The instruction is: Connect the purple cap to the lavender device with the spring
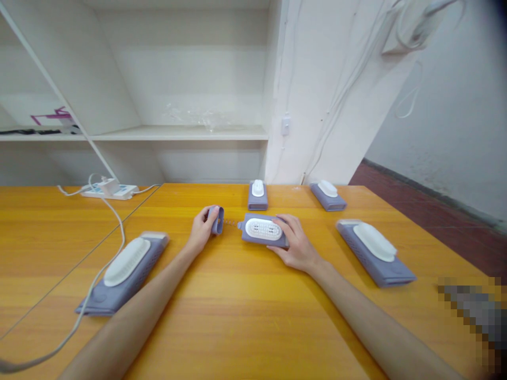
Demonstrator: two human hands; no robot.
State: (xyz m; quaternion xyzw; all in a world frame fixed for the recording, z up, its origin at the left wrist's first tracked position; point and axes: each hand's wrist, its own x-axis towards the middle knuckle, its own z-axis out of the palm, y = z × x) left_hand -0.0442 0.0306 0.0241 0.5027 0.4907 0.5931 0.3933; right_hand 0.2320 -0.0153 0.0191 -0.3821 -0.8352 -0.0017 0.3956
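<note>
My left hand [204,227] is closed around a hollow purple-grey end cap [217,220], its open side turned to the right. A thin coiled wire [229,223] stretches across the gap between the cap and a purple-grey brush body [253,241]. That body lies level just above or on the table; I cannot tell which. A white oval pad with small bristles [263,229] faces up on it, and a narrow tab sticks out at its left end. Fingers and thumb of my right hand [295,245] grip the body's right end, hiding part of it.
Similar purple-grey devices with white oval pads stand around: left [127,274], back middle [257,196], back right [328,195], right [374,252]. A white power strip [111,189] with a cable [121,232] lies at left on the wooden table [222,322]. Shelves [182,133] rise behind.
</note>
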